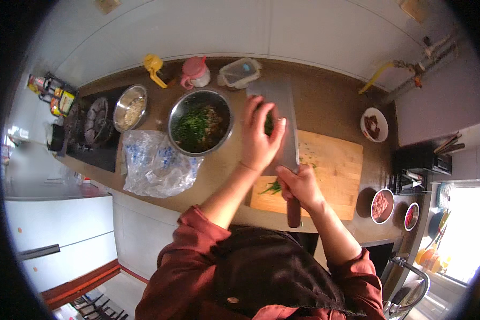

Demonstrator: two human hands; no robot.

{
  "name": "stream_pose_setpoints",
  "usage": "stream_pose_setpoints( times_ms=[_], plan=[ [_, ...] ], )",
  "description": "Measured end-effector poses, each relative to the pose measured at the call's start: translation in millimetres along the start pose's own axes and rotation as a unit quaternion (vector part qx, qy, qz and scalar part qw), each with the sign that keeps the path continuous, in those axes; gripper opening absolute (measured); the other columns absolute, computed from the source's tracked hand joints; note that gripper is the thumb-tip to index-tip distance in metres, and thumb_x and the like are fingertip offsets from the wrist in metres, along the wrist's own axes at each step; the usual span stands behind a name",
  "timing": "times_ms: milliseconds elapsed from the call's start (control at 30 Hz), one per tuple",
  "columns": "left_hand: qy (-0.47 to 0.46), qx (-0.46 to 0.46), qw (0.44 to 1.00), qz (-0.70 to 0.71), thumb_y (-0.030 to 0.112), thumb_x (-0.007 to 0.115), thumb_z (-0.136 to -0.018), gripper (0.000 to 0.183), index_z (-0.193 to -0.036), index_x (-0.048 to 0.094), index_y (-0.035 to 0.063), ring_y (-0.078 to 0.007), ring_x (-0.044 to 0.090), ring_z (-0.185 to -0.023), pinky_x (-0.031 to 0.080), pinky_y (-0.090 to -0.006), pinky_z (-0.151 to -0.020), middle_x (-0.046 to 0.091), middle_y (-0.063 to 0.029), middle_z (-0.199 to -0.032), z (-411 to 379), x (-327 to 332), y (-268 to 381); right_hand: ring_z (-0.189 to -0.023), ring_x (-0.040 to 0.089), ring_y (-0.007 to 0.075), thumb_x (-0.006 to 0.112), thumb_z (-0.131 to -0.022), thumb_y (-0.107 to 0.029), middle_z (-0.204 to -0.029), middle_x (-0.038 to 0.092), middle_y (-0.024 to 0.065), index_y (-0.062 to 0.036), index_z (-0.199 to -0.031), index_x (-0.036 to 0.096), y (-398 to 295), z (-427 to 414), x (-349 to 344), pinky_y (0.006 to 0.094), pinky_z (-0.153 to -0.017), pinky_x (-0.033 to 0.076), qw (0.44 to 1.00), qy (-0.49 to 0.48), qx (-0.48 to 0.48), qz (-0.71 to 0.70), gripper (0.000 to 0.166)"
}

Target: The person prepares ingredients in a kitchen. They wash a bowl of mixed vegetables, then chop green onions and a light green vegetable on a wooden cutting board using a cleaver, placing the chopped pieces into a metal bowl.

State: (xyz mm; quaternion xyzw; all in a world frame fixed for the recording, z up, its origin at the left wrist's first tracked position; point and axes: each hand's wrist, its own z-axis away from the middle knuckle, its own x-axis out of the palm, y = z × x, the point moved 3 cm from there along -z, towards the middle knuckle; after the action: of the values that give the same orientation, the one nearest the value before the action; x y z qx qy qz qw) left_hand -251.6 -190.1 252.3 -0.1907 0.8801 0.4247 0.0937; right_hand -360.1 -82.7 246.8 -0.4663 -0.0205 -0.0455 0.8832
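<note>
My right hand grips the dark handle of a wide cleaver, whose blade is raised above the left part of a wooden cutting board. Chopped greens lie on the blade. My left hand is over the blade beside them, fingers apart and slightly blurred; whether it touches the greens I cannot tell. More cut green stalks and scattered bits rest on the board. To the left stands a steel bowl holding chopped greens and a brownish mix.
Left are a crumpled plastic bag, a smaller steel bowl and a cooktop. Behind stand a pink-lidded jar and a clear container. Right are a white bowl, a bowl of raw meat and a knife rack.
</note>
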Motion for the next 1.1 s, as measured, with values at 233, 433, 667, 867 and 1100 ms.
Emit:
stream_pose_setpoints(
  times_ms=[233, 433, 667, 867, 1100],
  plan=[
    [0.041, -0.019, 0.998, -0.040, 0.003, 0.060, -0.077, 0.012, -0.084, 0.049, 0.0032, -0.0347, 0.048, -0.100, 0.038, -0.0445, -0.088, 0.051, -0.0157, -0.103, -13, -99, -121, -0.037, 0.042, 0.0120, 0.055, -0.087, -0.015, -0.049, 0.045, 0.0034, -0.0022, -0.064, 0.048, -15, -64, 120, 0.0289, -0.036, 0.036, 0.997, -0.073, 0.008, 0.005, 0.027],
    [0.023, -0.005, 0.975, -0.221, 0.005, 0.062, -0.071, 0.011, -0.077, 0.053, 0.0058, -0.0349, 0.049, -0.099, 0.036, -0.0466, -0.090, 0.056, -0.0100, -0.090, 7, -129, -199, -0.038, 0.045, 0.0135, 0.056, -0.084, -0.015, -0.049, 0.046, 0.0043, -0.0021, -0.063, 0.049, -5, -95, 144, 0.0292, -0.036, 0.038, 0.998, 0.006, 0.016, 0.058, 0.025],
    [-0.039, 0.038, 0.996, -0.065, 0.004, 0.056, -0.074, 0.012, -0.083, 0.048, 0.0045, -0.0352, 0.047, -0.090, 0.037, -0.0457, -0.083, 0.049, -0.0152, -0.089, -10, -102, -162, -0.038, 0.045, 0.0127, 0.055, -0.084, -0.011, -0.051, 0.047, 0.0040, -0.0023, -0.066, 0.048, 13, -114, 157, 0.0290, -0.036, 0.038, 0.997, -0.003, 0.008, 0.073, 0.021],
    [-0.037, -0.041, 0.971, -0.234, 0.009, 0.057, -0.080, 0.012, -0.084, 0.047, 0.0032, -0.0330, 0.045, -0.085, 0.035, -0.0458, -0.079, 0.048, -0.0150, -0.085, 1, -123, -220, -0.038, 0.045, 0.0121, 0.055, -0.084, -0.012, -0.052, 0.047, 0.0034, -0.0014, -0.066, 0.048, -8, -104, 140, 0.0285, -0.036, 0.038, 0.994, 0.019, 0.028, 0.107, 0.022],
    [-0.003, -0.016, 0.966, -0.257, 0.010, 0.057, -0.079, 0.011, -0.084, 0.049, 0.0034, -0.0338, 0.047, -0.087, 0.036, -0.0457, -0.080, 0.049, -0.0152, -0.084, -31, -103, -200, -0.038, 0.046, 0.0127, 0.055, -0.085, -0.014, -0.052, 0.049, 0.0043, -0.0004, -0.067, 0.049, -3, -90, 146, 0.0289, -0.037, 0.038, 0.995, 0.003, 0.049, 0.087, 0.024]
  ],
)
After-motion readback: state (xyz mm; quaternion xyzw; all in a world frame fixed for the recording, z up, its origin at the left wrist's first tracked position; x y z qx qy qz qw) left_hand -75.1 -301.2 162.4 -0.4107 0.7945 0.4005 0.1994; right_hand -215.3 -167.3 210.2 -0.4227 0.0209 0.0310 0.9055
